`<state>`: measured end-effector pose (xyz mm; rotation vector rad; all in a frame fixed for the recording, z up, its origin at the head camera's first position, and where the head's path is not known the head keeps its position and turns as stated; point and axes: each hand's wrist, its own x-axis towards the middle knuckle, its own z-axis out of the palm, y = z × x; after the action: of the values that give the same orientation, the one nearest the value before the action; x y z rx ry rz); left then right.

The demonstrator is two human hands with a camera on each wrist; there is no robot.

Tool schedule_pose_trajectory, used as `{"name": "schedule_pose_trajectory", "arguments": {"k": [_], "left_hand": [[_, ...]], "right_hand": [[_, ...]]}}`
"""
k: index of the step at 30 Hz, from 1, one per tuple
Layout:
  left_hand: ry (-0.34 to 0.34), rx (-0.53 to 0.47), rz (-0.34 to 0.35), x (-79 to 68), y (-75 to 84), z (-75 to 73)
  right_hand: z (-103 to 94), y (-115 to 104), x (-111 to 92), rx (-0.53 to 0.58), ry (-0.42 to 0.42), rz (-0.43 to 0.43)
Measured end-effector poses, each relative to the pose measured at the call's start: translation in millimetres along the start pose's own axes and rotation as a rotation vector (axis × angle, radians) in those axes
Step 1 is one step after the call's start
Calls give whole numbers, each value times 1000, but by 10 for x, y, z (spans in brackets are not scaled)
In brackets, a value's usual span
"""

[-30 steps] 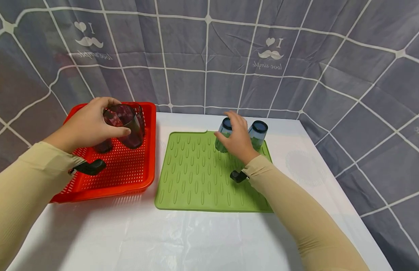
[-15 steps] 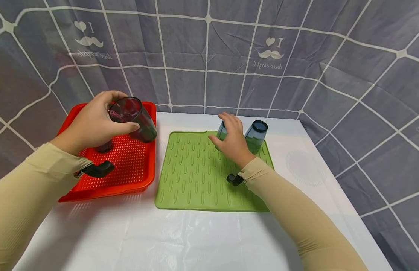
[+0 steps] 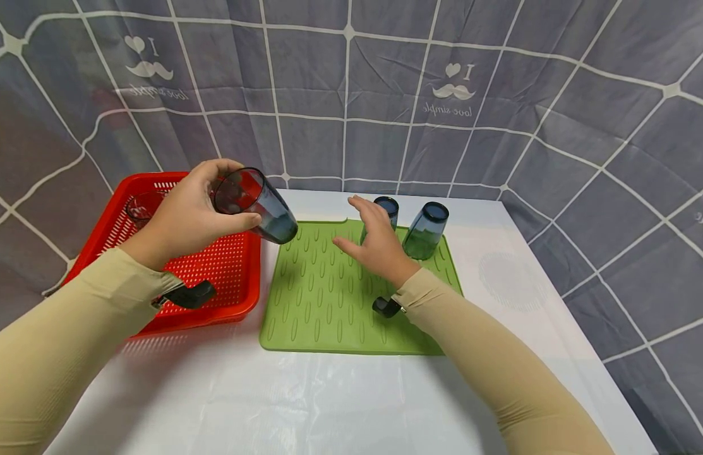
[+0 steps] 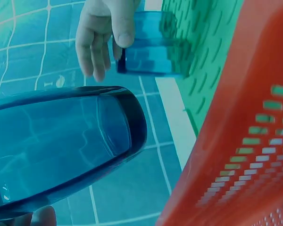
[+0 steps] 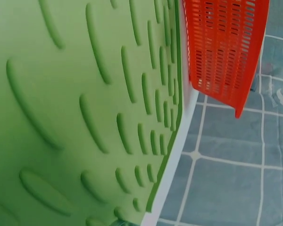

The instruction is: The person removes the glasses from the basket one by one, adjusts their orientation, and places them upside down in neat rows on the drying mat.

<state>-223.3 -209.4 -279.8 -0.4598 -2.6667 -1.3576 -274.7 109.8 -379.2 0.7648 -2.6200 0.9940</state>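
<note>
My left hand (image 3: 186,215) grips a bluish drinking glass (image 3: 276,218) above the right side of the red basket. The glass is tilted, its mouth toward the hand and its thick base pointing down and right over the mat edge; the left wrist view shows that base (image 4: 127,122) up close. Over the green mat (image 3: 323,303), my right hand (image 3: 376,243) is held with fingers spread and nothing in them. Just behind it, two blue glasses stand bottom up on the mat: one (image 3: 390,212) partly covered by the hand, the other (image 3: 424,237) to its right.
Another glass (image 3: 142,208) lies in the red perforated basket (image 3: 253,278), partly behind my left hand. The basket stands left of the mat on a white table (image 3: 328,404). A grey checked curtain (image 3: 306,76) hangs behind and to the right.
My left hand has lifted the glass up from the basket and carried it right, toward the mat. My right hand has drawn left, away from the two standing glasses, uncovering more of them.
</note>
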Motion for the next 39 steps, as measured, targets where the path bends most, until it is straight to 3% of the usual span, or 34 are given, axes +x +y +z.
{"name": "schedule_pose_trajectory", "arguments": {"k": [8,18,39], "left_hand": [[-10,-61,35,24,10,179],[-44,-96,23,10,20,346],[-110,-167,31,-37,-30,485]], "right_hand": [[74,-96,-19,91,-96,-5],[150,-226,-40,229,-170,-1],[211,-324,-78,525,-194,11]]}}
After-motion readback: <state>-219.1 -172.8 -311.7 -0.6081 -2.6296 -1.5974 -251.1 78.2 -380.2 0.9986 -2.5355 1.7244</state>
